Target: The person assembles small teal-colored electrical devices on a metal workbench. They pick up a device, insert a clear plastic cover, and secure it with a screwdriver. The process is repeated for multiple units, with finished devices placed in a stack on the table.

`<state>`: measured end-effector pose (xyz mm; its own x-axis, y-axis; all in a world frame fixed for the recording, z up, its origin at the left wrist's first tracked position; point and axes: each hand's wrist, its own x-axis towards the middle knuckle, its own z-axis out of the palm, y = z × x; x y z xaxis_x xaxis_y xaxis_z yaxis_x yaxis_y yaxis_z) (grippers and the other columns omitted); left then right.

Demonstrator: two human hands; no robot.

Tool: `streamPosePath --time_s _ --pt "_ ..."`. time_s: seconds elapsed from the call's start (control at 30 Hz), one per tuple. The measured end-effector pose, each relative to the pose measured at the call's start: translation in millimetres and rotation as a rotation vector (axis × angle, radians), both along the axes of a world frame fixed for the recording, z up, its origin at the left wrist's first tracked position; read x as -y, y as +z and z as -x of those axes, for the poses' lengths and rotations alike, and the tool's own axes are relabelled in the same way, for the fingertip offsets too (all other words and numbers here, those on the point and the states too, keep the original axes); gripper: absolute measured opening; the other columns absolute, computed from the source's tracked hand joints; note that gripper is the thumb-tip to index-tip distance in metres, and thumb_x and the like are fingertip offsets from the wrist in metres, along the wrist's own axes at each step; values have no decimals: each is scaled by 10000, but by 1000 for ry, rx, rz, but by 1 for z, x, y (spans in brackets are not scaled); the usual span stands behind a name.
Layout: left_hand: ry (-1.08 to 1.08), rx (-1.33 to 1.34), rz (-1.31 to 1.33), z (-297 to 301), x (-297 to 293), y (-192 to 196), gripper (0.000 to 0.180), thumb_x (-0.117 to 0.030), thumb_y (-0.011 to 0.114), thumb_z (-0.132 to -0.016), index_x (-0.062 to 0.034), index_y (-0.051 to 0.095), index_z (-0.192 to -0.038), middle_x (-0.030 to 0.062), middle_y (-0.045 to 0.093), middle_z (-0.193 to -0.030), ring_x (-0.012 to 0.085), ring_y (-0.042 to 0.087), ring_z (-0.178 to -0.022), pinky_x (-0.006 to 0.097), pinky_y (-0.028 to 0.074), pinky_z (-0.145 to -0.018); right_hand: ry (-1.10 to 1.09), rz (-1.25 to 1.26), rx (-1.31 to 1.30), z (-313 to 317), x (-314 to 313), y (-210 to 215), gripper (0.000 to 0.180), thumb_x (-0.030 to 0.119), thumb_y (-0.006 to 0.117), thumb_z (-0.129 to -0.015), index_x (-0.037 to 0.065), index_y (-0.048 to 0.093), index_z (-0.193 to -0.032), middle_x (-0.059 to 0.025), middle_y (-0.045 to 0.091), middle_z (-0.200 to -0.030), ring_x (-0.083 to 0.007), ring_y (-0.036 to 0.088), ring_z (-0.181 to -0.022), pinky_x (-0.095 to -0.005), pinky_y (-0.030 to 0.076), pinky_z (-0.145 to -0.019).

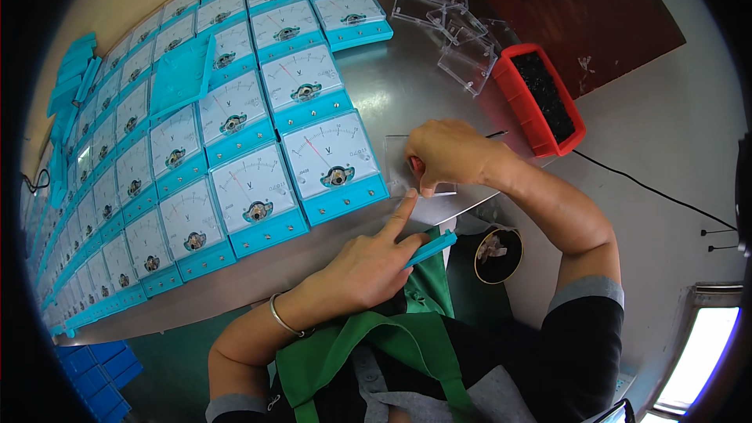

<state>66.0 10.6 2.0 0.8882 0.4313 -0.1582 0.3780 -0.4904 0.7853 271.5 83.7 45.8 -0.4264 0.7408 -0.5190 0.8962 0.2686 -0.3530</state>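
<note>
My right hand [450, 153] is closed over a small red object [417, 166], mostly hidden by the fingers, so its kind cannot be told. Beneath that hand, a clear plastic cover [396, 146] lies on the metal table near its edge. The index finger of my left hand [368, 266] reaches to the cover beside my right thumb. Its other fingers are curled around a turquoise plastic piece [432, 249], which sticks out to the right. Rows of voltmeters [329, 157] with white dials and turquoise bases stand just left of both hands.
Several clear covers [468, 63] lie piled at the back, next to a red bin [540, 102] of small black parts. A turquoise housing [182, 74] rests on the meters. Below the table edge [478, 202] sits a round dark container [499, 256]. A black cable [642, 184] runs right.
</note>
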Motion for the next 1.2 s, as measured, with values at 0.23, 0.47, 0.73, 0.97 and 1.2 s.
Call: streamPosePath --time_s 0.23,0.47,0.73,0.97,1.2 --pt "20 50 -40 2 4 -2 421 -112 643 -795 -70 536 -1200 257 184 -1497 418 598 -982 446 502 -845 -402 -312 -710 -15 50 8 240 126 692 -801 24 593 -994 -21 541 -664 -132 516 -548 -282 396 -510" --pt "19 -18 -104 0 6 4 411 -122 639 -799 -61 543 -1194 243 184 -1504 400 603 -979 439 498 -834 -707 -500 -1626 9 70 -25 138 69 485 -956 -25 536 -1043 35 404 -607 -37 351 -487 -215 288 -432" --pt "15 -45 -124 -2 6 6 396 -125 634 -804 -60 549 -1185 238 184 -1505 396 603 -997 436 499 -835 -291 -258 -1609 -13 60 -31 151 -9 414 -858 -30 547 -925 7 406 -556 -56 323 -452 -233 256 -418" --pt "49 65 -71 0 5 2 443 -127 648 -794 -56 536 -1217 262 227 -1474 413 606 -974 425 505 -830 -582 -687 -1405 15 68 -38 94 -17 436 -915 -39 526 -935 -18 437 -576 -65 350 -449 -241 271 -407" --pt "371 391 518 33 12 2 450 -166 662 -848 -2 497 -1233 177 585 -1173 274 637 -954 353 498 -844 -675 -609 -1420 22 63 -32 83 14 461 -915 -33 524 -942 -14 438 -594 -61 349 -457 -232 270 -412"
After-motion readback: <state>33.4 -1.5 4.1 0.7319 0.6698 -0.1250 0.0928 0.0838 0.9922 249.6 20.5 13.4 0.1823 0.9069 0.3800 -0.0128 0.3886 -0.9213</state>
